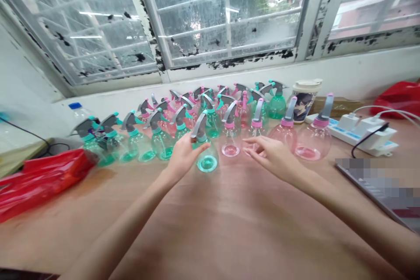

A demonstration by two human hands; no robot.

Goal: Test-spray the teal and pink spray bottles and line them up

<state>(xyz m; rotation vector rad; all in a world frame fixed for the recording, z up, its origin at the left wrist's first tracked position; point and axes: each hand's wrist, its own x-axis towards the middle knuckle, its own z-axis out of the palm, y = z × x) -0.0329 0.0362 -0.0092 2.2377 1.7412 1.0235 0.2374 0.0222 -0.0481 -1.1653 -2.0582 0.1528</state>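
Observation:
Several small spray bottles stand in rows at the far side of a wooden table [210, 223], some teal, some pink, all with grey triggers. My left hand [182, 155] is wrapped round the side of a teal spray bottle [206, 151] at the front of the group. My right hand [271, 153] hovers just right of it with fingers stretched out, holding nothing, its fingertips beside a pink spray bottle [230, 138]. Two more pink bottles [316, 138] stand to the right of that hand.
A red plastic bag [39, 177] lies at the left edge, another red bag [398, 96] at the far right. A lidded paper cup [305, 98], a white power strip [361, 131] with plugs and a dark flat device [380, 188] sit on the right. Barred windows rise behind.

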